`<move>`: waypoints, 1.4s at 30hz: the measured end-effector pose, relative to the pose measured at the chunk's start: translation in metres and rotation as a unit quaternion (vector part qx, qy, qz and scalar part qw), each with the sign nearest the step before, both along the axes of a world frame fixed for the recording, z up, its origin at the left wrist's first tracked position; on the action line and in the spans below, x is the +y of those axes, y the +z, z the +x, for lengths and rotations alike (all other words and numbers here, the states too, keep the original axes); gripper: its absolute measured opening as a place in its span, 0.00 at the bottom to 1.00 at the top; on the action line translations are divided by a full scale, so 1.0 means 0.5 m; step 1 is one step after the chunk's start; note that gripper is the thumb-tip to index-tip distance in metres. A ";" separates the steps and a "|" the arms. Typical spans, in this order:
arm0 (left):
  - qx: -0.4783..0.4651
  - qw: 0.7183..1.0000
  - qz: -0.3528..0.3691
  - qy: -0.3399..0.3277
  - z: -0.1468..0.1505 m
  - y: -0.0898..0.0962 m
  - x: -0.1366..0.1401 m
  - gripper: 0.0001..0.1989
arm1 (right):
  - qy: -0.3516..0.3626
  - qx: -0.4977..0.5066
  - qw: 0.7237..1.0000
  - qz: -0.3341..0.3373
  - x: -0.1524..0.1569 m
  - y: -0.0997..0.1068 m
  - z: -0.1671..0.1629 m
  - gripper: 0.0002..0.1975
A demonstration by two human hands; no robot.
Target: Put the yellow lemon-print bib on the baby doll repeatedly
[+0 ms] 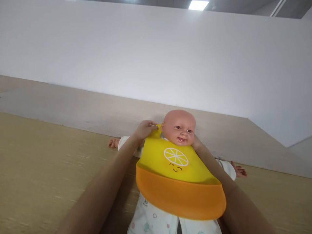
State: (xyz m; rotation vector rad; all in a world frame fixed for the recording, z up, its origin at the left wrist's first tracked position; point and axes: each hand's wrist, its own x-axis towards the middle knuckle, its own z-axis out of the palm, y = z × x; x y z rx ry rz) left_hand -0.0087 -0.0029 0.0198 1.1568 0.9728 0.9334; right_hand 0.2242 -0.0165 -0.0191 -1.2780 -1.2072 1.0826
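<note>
A baby doll (pixel 179 123) in white printed clothes lies on its back with both arms spread. Over its chest is a yellow bib (pixel 156 156) with a lemon-slice print and an orange catch pocket (pixel 180 198). My left hand (pixel 145 129) pinches the bib's neck strap beside the doll's ear. On the other side, my right hand (pixel 196 142) reaches behind the doll's neck, and its fingers are hidden by the head. Whether it grips the strap there cannot be seen.
The doll lies on a tan wood-like surface (pixel 48 169). Behind it runs a paler strip (pixel 80 107) along a white wall (pixel 122 58). The doll's small hands (pixel 240 170) stick out past my forearms on both sides.
</note>
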 end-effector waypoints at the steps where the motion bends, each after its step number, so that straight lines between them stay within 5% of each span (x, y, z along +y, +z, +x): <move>1: -0.003 1.000 0.005 0.005 0.002 0.000 0.001 0.16 | -0.003 0.008 1.000 -0.007 -0.005 0.004 -0.003 0.18; 6: 0.026 0.999 0.030 0.015 0.012 0.007 0.000 0.11 | -0.019 0.004 1.000 -0.022 -0.024 0.045 -0.013 0.14; 15: -0.033 0.999 0.023 0.022 0.024 0.011 -0.011 0.16 | -0.047 -0.217 0.975 0.029 -0.016 0.110 0.007 0.12; 23: -0.047 0.998 0.022 0.020 0.028 0.005 -0.009 0.17 | 0.006 -0.100 0.992 -0.071 -0.035 0.150 0.006 0.13; 32: 0.006 0.998 0.045 0.049 0.035 -0.007 -0.008 0.13 | -0.046 -0.216 0.975 -0.006 -0.011 0.102 0.025 0.12; 42: 0.069 0.992 0.087 0.065 0.033 -0.047 0.004 0.10 | -0.051 -0.107 0.990 -0.083 -0.019 0.054 0.005 0.08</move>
